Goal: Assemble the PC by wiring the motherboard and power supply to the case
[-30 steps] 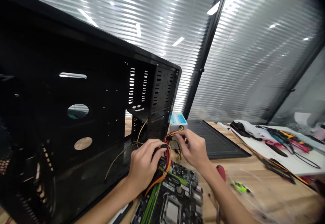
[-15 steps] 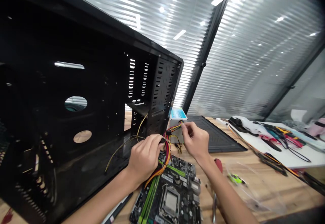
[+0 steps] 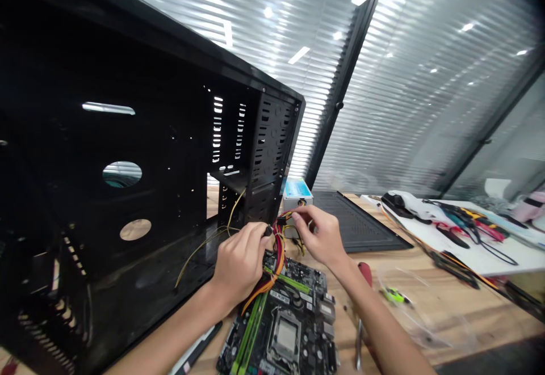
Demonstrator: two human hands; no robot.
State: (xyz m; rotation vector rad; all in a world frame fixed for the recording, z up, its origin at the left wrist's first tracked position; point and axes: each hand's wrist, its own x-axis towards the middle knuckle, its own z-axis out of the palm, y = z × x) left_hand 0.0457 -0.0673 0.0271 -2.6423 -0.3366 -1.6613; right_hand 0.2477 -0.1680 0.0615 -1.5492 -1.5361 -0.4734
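Observation:
A bundle of red, yellow and orange power cables (image 3: 279,256) rises over the motherboard (image 3: 293,301), which lies flat on the table. My left hand (image 3: 242,250) is closed on a small black connector (image 3: 268,231) beside the bundle. My right hand (image 3: 319,232) pinches cables near the upper end of the bundle, its thumb and forefinger together. Behind it stands the power supply box (image 3: 297,196) with a blue label, where the cables lead. Thin yellow wires (image 3: 204,243) trail left from my left hand into the black computer case (image 3: 170,108).
A black side panel (image 3: 361,224) lies behind my right arm. A red-handled screwdriver (image 3: 365,273) and a clear plastic bag (image 3: 421,307) with a green item (image 3: 395,295) are at right. Farther right, a white board (image 3: 489,258) bears tools and cables.
My right hand has moved left and slightly down along the cables, closer to my left hand. My left hand keeps its hold, and the view has shifted slightly.

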